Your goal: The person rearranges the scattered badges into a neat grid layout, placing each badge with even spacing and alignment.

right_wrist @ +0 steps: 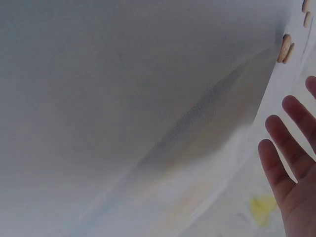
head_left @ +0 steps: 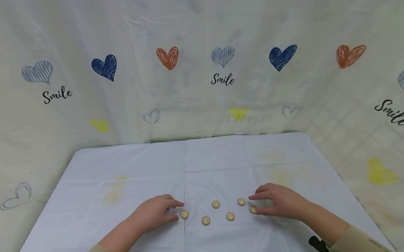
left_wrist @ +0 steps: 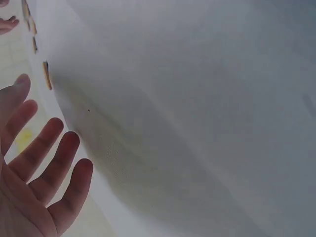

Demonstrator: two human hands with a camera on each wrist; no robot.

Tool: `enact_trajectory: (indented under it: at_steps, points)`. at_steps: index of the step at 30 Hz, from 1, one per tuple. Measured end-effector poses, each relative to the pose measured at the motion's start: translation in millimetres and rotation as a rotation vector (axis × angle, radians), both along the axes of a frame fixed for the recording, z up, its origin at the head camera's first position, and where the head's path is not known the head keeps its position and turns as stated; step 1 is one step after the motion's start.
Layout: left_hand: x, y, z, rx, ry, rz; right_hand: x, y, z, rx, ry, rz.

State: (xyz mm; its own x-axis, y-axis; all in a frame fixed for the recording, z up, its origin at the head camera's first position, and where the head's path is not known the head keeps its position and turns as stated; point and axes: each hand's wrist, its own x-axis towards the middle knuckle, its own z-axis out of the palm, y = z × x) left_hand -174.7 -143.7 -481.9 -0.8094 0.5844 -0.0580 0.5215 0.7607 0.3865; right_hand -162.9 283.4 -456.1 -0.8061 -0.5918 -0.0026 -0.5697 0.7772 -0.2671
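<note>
Several small round wooden discs with faint marks lie flat in a loose zigzag on the white tablecloth. My left hand (head_left: 156,212) is beside the leftmost disc (head_left: 184,214), thumb and index finger spread on either side of it. In the left wrist view, the fingers of that hand (left_wrist: 44,168) are apart and loosely bent, with nothing in them. On the other side, my right hand (head_left: 280,201) hovers by the rightmost disc (head_left: 253,209), its thumb tip overlapping that disc's edge. Its fingers (right_wrist: 282,136) look relaxed and spread in the right wrist view, holding nothing.
Between the hands lie more discs, among them a front one (head_left: 205,220) and a back one (head_left: 215,204). The white tablecloth (head_left: 118,162) has fold creases and ends at a back edge. Behind it hangs a pale sheet (head_left: 191,90) printed with hearts.
</note>
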Motion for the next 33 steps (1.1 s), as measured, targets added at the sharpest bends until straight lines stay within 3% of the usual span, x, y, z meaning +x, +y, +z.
enact_trajectory:
  at_steps: [4, 8, 13, 22, 33]
  points:
    - [-3.5, 2.5, -3.7, 0.012, 0.004, -0.018, -5.2, 1.6, -3.8, -0.013, -0.018, 0.068]
    - [-7.6, 4.6, -5.9, 0.027, -0.039, -0.021, -9.9, 0.5, -8.4, 0.002, -0.041, 0.119]
    - [-9.7, 8.5, -7.3, 0.044, -0.079, -0.024, -14.4, -0.3, -13.1, 0.047, -0.061, 0.113]
    - [-11.2, 16.4, -7.9, 0.038, -0.074, -0.038, -17.0, 0.5, -19.8, 0.029, -0.036, 0.143]
    - [-11.5, 18.1, -8.9, 0.034, -0.070, -0.029, -16.7, -3.0, -16.3, 0.074, -0.016, 0.140]
